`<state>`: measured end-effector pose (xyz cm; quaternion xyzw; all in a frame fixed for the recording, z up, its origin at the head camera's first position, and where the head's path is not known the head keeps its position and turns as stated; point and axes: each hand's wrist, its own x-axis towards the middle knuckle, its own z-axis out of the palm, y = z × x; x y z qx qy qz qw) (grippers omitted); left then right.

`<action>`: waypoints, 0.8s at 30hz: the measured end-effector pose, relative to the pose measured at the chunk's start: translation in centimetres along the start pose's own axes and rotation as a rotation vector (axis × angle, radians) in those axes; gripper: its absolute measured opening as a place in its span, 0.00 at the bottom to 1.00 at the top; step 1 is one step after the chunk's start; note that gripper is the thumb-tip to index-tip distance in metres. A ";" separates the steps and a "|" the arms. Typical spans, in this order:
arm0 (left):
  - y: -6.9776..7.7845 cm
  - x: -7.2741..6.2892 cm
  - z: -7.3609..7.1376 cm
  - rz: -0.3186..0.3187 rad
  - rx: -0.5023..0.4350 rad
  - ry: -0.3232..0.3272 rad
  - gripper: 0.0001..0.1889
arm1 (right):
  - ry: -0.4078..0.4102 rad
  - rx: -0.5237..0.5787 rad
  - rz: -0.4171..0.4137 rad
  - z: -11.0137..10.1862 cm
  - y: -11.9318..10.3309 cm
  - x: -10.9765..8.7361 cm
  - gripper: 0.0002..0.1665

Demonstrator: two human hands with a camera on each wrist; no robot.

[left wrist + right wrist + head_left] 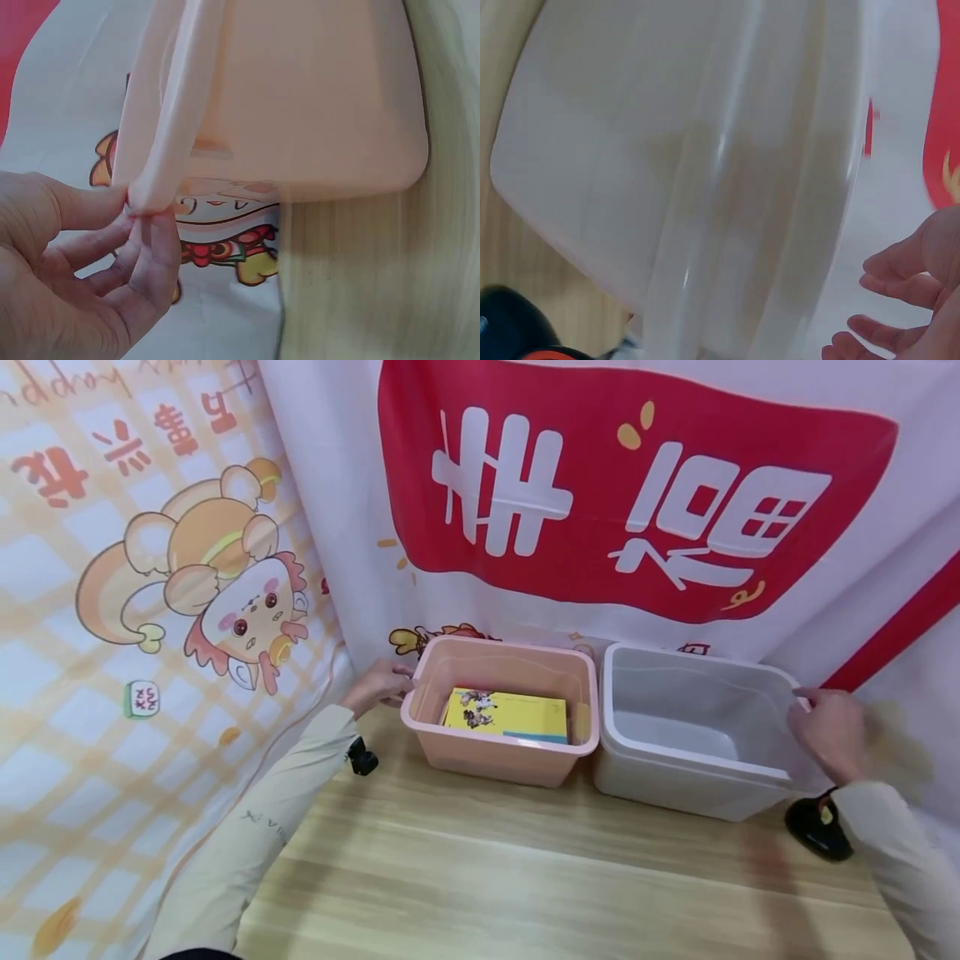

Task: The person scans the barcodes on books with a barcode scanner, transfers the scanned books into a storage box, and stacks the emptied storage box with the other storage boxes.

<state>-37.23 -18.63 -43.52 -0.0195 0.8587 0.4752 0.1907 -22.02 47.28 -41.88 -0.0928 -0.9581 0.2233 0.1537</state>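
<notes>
A pink plastic bin [495, 760] stands at the back of the table, with a yellow box [517, 714] lying inside it. At the bin's left end, my left hand [381, 685] pinches the rim between thumb and fingers; the left wrist view shows this hand [90, 270] at the rim's corner [161, 172]. Just right of the pink bin is a pale grey bin [690, 789], with nothing seen inside. My right hand [828, 731] is by its right end. In the right wrist view, that hand's [922, 292] loosely bent fingers show a gap from the bin's rim [810, 225].
Behind the bins hangs a white cloth with a red printed panel [600, 385]. A checked cartoon cloth [67, 610] hangs at the left. The wooden tabletop [525, 877] stretches in front. A dark rounded object [817, 831] shows below my right wrist.
</notes>
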 end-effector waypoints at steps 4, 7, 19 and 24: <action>-0.1 -0.4 -0.3 0.060 0.055 0.027 0.20 | -0.010 0.085 -0.082 1.1 -2.8 -0.5 0.25; -0.5 -0.7 -0.2 0.079 0.054 0.049 0.20 | 0.021 0.169 -0.151 2.0 -4.4 -1.1 0.24; -0.6 -1.5 0.5 0.386 0.239 0.223 0.26 | -0.043 0.261 -0.330 3.7 -9.1 -2.9 0.28; -0.3 -2.2 1.0 0.592 0.413 0.235 0.32 | -0.058 0.220 -0.413 3.9 -10.5 -3.4 0.31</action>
